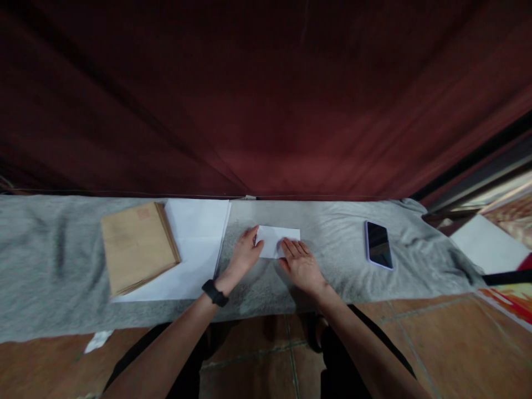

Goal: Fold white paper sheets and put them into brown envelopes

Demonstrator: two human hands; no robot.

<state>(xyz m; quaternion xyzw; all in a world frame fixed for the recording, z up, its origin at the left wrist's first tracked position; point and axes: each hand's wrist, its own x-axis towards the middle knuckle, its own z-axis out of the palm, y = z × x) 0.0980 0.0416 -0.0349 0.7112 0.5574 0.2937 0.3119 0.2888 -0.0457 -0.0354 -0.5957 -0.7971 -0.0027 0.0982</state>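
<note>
A small folded white paper (277,238) lies on the grey cloth (332,233) in front of me. My left hand (244,256) rests on the paper's left end, fingers stretched out and pressing down, with a black band on that wrist. My right hand (300,265) lies flat on the paper's lower right part, fingers extended. Neither hand grips anything.
A stack of brown envelopes (137,245) sits on white sheets (195,244) to the left. A dark phone (378,244) lies on the cloth to the right. A dark red curtain (266,94) hangs behind. A white paper scrap (98,341) lies on the tiled floor (436,343) below.
</note>
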